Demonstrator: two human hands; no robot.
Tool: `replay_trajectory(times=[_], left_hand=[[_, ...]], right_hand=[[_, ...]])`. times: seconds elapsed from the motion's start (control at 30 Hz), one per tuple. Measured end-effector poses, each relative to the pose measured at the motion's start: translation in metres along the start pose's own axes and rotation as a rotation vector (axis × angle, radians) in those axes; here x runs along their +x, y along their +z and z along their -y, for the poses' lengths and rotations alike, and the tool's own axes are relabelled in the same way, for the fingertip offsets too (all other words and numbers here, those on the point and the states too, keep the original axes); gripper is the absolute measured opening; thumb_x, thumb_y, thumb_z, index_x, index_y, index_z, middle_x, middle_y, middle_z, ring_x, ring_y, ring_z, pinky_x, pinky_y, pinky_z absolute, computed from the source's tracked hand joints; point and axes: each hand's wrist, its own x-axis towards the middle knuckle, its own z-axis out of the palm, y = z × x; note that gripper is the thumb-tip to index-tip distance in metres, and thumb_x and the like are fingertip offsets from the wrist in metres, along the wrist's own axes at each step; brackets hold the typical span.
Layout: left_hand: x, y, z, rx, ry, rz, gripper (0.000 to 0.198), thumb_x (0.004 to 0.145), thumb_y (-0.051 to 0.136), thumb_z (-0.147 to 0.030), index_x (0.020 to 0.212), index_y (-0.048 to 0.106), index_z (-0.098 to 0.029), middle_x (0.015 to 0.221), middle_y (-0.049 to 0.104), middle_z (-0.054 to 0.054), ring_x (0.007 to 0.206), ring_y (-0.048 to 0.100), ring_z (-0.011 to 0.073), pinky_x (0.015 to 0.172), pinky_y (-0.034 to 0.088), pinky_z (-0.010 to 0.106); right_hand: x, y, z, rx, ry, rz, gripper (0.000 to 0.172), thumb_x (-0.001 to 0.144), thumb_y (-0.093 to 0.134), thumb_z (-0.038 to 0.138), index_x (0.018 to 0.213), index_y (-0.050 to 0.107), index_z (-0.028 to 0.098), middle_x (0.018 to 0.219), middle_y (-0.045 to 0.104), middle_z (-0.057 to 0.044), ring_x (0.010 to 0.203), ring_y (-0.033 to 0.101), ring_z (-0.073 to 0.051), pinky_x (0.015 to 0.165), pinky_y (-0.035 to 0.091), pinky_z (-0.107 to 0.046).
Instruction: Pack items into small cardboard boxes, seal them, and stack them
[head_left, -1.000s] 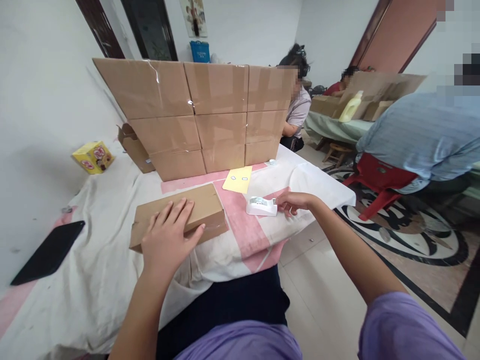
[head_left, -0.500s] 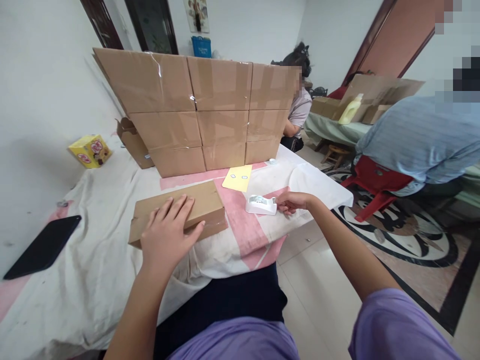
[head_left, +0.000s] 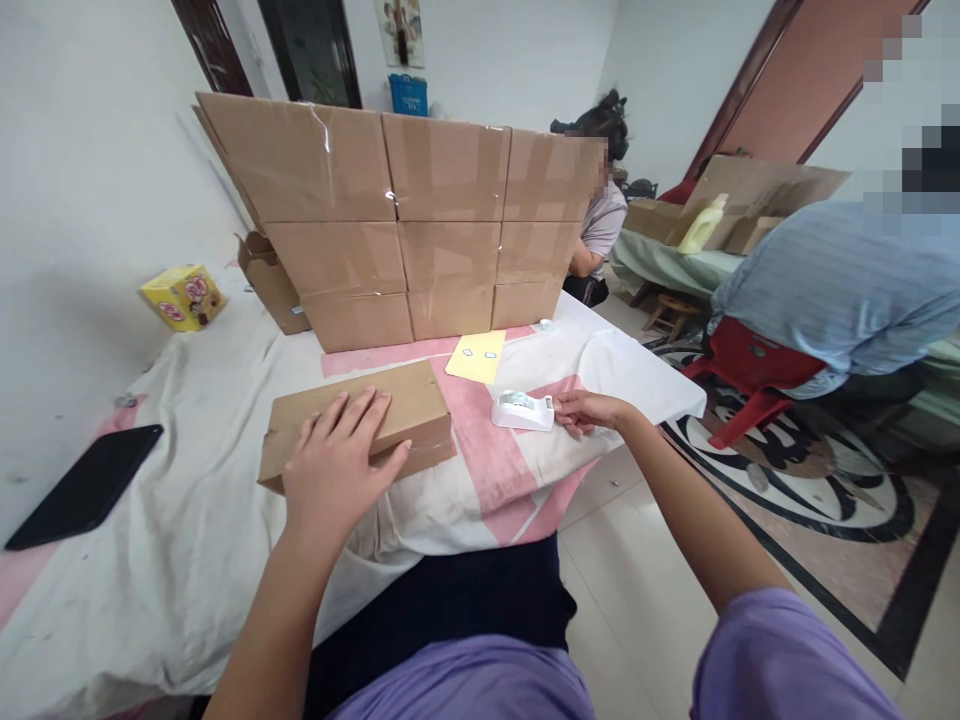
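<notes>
A closed brown cardboard box (head_left: 416,398) lies on the cloth-covered table in front of me. My left hand (head_left: 341,445) rests flat on its top, fingers spread. To the right of the box stands a white tape dispenser (head_left: 517,412) holding a roll of tape. At its right end, by the cutting edge, is my right hand (head_left: 589,410), with thumb and fingers closed together. Whether a strip of tape is between those fingertips is too small to tell. A yellow card (head_left: 476,358) with two small labels lies behind the dispenser.
A tall taped cardboard screen (head_left: 450,225) stands across the table's back. An open carton (head_left: 274,285), a yellow box (head_left: 182,297) and a black tablet-like slab (head_left: 86,485) are at left. One person sits beyond the screen, another on a red chair (head_left: 765,365) at right.
The whole view has shifted very slightly. Both hands keep their places, the left on the box and the right at the tape dispenser's end.
</notes>
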Motion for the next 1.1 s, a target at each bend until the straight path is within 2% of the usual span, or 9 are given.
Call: replay_trajectory(times=[0.13,0.27,0.47,0.6,0.7,0.83,0.9,1.0,1.1], left_hand=[[-0.001,0.0,0.001,-0.008,0.001,-0.003,0.059,0.096,0.046,-0.051,0.144,0.054,-0.019,0.151,0.056,0.011,0.139,0.049,0.0374,0.115,0.035,0.056],[-0.003,0.002,0.002,-0.006,0.002,0.001,0.058,0.096,0.047,-0.051,0.145,0.053,-0.021,0.152,0.055,0.009,0.141,0.048,0.0359,0.116,0.033,0.054],[0.0,0.001,0.0,0.018,-0.009,-0.007,0.059,0.095,0.048,-0.052,0.143,0.055,-0.02,0.15,0.057,0.01,0.14,0.05,0.0357,0.114,0.036,0.053],[0.002,0.0,0.001,0.034,-0.006,0.015,0.059,0.094,0.048,-0.051,0.143,0.055,-0.019,0.15,0.057,0.01,0.14,0.05,0.0353,0.114,0.036,0.053],[0.005,-0.002,0.0,0.043,-0.02,0.045,0.059,0.094,0.049,-0.05,0.144,0.055,-0.021,0.152,0.055,0.008,0.14,0.05,0.0352,0.114,0.037,0.054],[0.007,-0.003,-0.018,0.073,-0.107,0.118,0.057,0.096,0.048,-0.046,0.148,0.052,-0.022,0.156,0.05,0.007,0.144,0.046,0.0351,0.117,0.037,0.054],[0.009,-0.005,-0.034,0.083,-0.176,0.146,0.057,0.098,0.046,-0.044,0.149,0.051,-0.02,0.158,0.048,0.009,0.146,0.043,0.0356,0.118,0.036,0.055],[0.015,-0.014,-0.048,0.072,-0.255,0.22,0.057,0.099,0.047,-0.041,0.151,0.049,-0.018,0.16,0.045,0.011,0.147,0.041,0.0376,0.116,0.04,0.055],[0.029,-0.029,-0.034,0.004,-0.223,0.359,0.058,0.098,0.051,-0.039,0.151,0.048,-0.016,0.157,0.048,0.014,0.14,0.048,0.0413,0.103,0.051,0.056]], right_hand=[[0.003,-0.003,0.002,-0.022,0.019,0.005,0.043,0.078,0.082,0.047,0.097,0.059,0.017,0.079,0.068,-0.002,0.055,0.069,-0.013,0.034,0.017,-0.017],[0.008,-0.011,-0.003,-0.018,0.027,0.017,0.045,0.077,0.084,0.046,0.101,0.06,0.017,0.085,0.072,-0.005,0.065,0.075,-0.017,0.033,0.022,-0.015],[0.012,-0.017,-0.006,-0.037,0.034,0.02,0.047,0.07,0.09,0.046,0.081,0.054,0.017,0.092,0.073,-0.007,0.07,0.076,-0.019,0.035,0.035,-0.015],[0.005,-0.013,-0.007,-0.021,-0.005,-0.002,0.051,0.067,0.091,0.048,0.082,0.053,0.017,0.093,0.072,-0.008,0.063,0.074,-0.016,0.034,0.035,-0.015],[-0.007,-0.005,-0.009,0.023,-0.095,-0.1,0.054,0.067,0.089,0.055,0.083,0.053,0.018,0.09,0.071,-0.007,0.054,0.067,-0.012,0.033,0.029,-0.017],[-0.022,0.022,0.002,0.195,-0.369,-0.342,0.049,0.078,0.082,0.054,0.079,0.047,0.02,0.072,0.057,0.003,0.042,0.039,-0.002,0.039,0.015,-0.019],[-0.027,0.046,0.02,0.26,-0.501,-0.375,0.043,0.084,0.078,0.05,0.079,0.048,0.02,0.07,0.051,0.005,0.044,0.031,-0.001,0.044,0.013,-0.021],[-0.025,0.093,0.06,0.212,-0.56,-0.274,0.036,0.09,0.072,0.047,0.08,0.051,0.02,0.07,0.048,0.005,0.045,0.027,-0.003,0.048,0.011,-0.024],[-0.015,0.137,0.101,0.112,-0.521,-0.124,0.033,0.089,0.071,0.045,0.081,0.051,0.02,0.074,0.047,0.004,0.049,0.024,-0.005,0.049,0.012,-0.025]])
